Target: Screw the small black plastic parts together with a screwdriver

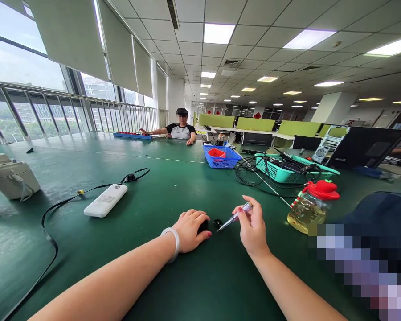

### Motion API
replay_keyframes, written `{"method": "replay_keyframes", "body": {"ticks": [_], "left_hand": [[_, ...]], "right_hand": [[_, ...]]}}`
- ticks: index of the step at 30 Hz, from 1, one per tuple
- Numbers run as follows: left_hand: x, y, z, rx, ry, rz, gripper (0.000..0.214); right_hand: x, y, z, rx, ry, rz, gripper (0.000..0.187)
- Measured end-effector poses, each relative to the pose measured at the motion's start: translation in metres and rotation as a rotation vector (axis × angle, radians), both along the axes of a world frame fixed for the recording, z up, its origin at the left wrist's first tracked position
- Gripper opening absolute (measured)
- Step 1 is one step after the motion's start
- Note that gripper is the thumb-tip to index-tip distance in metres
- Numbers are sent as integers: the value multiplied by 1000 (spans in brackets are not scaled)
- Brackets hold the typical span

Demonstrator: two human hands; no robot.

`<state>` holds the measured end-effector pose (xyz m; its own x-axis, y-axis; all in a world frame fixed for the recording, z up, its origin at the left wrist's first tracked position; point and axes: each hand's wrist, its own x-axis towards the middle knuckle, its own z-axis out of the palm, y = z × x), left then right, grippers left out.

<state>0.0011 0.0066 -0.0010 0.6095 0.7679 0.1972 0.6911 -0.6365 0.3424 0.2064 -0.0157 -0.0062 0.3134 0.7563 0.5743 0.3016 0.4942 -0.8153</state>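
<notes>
My left hand [190, 229] rests on the green table [147, 187], its fingers curled over a small black object [203, 225] that it presses down. Just right of it lies another small black part [217, 223]. My right hand [252, 227] pinches a thin clear-handled screwdriver [234, 217], held slanted with its tip pointing down-left at that black part. A white bangle sits on my left wrist.
A white remote-like device [106, 200] and a black cable [53, 209] lie to the left, a beige case [11, 177] at far left. A bottle of yellow liquid with a red cap [309, 207] stands right. Blue basket [222, 157] and teal basket [280, 170] sit beyond. A person sits at the far end.
</notes>
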Motion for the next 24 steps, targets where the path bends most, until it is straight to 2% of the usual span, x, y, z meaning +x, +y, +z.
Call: {"method": "replay_keyframes", "body": {"ticks": [4, 7, 12, 17, 24], "left_hand": [[0, 0, -1, 3, -7, 12, 33], [0, 0, -1, 5, 5, 30, 31], [0, 0, 1, -1, 25, 41, 36], [0, 1, -2, 5, 13, 15, 47], [-1, 1, -1, 6, 39, -22, 47]], "right_hand": [[12, 8, 0, 26, 148, -161, 39], [18, 14, -3, -16, 161, -199, 41], [13, 14, -5, -85, 81, -139, 39], [4, 8, -6, -45, -44, -59, 34], [-3, 4, -7, -8, -117, 82, 30]]}}
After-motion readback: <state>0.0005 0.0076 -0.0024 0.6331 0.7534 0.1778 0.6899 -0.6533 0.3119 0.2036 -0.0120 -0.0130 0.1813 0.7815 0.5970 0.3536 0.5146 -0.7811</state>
